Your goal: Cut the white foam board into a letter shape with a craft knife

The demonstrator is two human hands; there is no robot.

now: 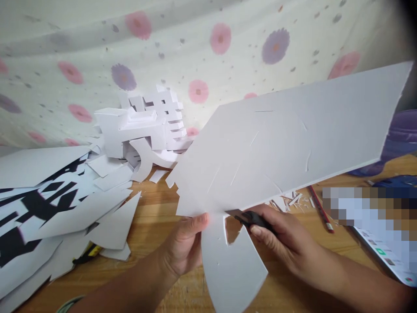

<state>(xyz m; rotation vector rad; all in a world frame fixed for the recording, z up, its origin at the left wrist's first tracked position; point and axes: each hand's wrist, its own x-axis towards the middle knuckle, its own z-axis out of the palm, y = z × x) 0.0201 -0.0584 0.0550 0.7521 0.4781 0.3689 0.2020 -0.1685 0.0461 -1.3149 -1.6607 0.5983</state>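
A large white foam board (276, 134) is held up over the wooden table, tilted, with angular edges, several slits and a small cut-out hole near its narrow lower part. My left hand (187, 239) pinches the board's left edge, thumb on the front face and fingers behind. In my right hand (283, 234) is a black-handled craft knife (257, 219), its fingers closed round the handle. The blade points left and touches the board, or lies very near it, just above the hole.
Cut white foam shapes (140, 130) are piled at the back. Sheets with black patterns (48, 200) cover the left side, a yellow-black tool (87, 253) among them. A red pencil (321, 208), scraps (293, 200) and a partly pixelated screen device (384, 256) lie right. A flowered curtain (169, 52) hangs behind.
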